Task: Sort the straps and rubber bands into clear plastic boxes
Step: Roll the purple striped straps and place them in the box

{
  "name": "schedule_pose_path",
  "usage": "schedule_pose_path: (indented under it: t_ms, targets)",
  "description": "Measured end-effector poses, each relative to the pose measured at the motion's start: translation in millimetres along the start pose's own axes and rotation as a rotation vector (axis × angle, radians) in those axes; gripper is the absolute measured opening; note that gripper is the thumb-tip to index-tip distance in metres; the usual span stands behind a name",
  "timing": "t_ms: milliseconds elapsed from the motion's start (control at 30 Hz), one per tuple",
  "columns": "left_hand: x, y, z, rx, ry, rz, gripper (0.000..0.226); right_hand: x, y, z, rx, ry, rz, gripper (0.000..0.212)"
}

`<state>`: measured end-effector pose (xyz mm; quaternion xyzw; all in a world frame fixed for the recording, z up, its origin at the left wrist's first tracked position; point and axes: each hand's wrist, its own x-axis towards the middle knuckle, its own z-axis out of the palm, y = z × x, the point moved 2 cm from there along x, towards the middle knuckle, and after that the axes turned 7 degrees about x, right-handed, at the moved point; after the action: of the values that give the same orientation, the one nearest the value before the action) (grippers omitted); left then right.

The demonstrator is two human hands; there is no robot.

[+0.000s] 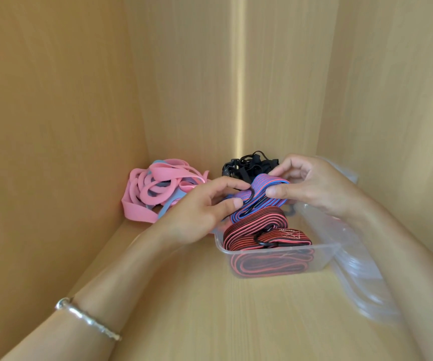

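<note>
A folded blue-and-red striped strap (259,198) with a black hook is held over the back of a clear plastic box (322,256). My left hand (199,214) pinches its left end and my right hand (306,186) grips its right end. Inside the box lies a folded red-and-black striped strap (259,231) with black hooks. A pile of pink and grey-blue rubber bands (155,191) lies on the shelf at the back left. A tangle of black straps (249,166) with buckles sits in the back corner, partly hidden by my hands.
Wooden cabinet walls close in on the left (53,126), back and right (405,100). More clear plastic boxes (361,277) stand stacked against the right wall, beside the filled box. A silver bracelet (87,317) circles my left wrist.
</note>
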<state>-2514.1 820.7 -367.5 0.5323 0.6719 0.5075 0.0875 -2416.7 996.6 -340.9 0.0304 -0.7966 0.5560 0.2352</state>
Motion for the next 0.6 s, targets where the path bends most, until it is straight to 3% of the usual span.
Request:
schedule_pose_path:
  t_ms: [600]
  targets:
    - [-0.6, -2.6, -0.2, 0.097, 0.091, -0.039, 0.024, -0.5, 6.9, -6.3, -0.122, -0.085, 0.12, 0.026]
